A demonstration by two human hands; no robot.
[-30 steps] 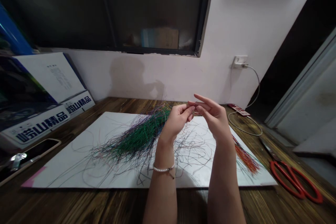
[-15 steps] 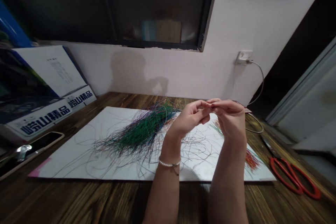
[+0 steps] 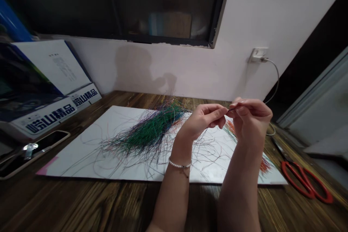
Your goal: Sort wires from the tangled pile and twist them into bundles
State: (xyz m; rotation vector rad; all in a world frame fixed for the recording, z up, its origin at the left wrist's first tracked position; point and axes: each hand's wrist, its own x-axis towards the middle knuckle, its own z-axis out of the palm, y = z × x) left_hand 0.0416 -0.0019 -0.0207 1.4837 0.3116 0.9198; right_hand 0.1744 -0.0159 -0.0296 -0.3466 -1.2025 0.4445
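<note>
My left hand (image 3: 204,119), with a white bead bracelet (image 3: 179,164) on the wrist, is closed in a pinch. My right hand (image 3: 249,116) is pinched too, its fingertips close to the left ones. A short piece of thin dark wire (image 3: 231,109) shows between the two sets of fingertips, and the rest of it is hidden. Below and to the left lies a big tangled pile of thin wires (image 3: 149,128), mostly green with dark, purple and blue strands. Loose strands spread over the white board (image 3: 89,159). Partly behind my right forearm is a smaller orange-red and green wire bundle (image 3: 264,166).
Red-handled scissors (image 3: 306,179) lie on the wooden table (image 3: 108,203) at the right. A phone (image 3: 46,148) and a printed box (image 3: 54,90) are at the left. A cable (image 3: 276,76) hangs from the wall socket (image 3: 258,55) beyond my right hand.
My hands have drawn slightly apart, the right one moving to the right, and dark wire now shows between the fingertips. The camera view has shifted a little.
</note>
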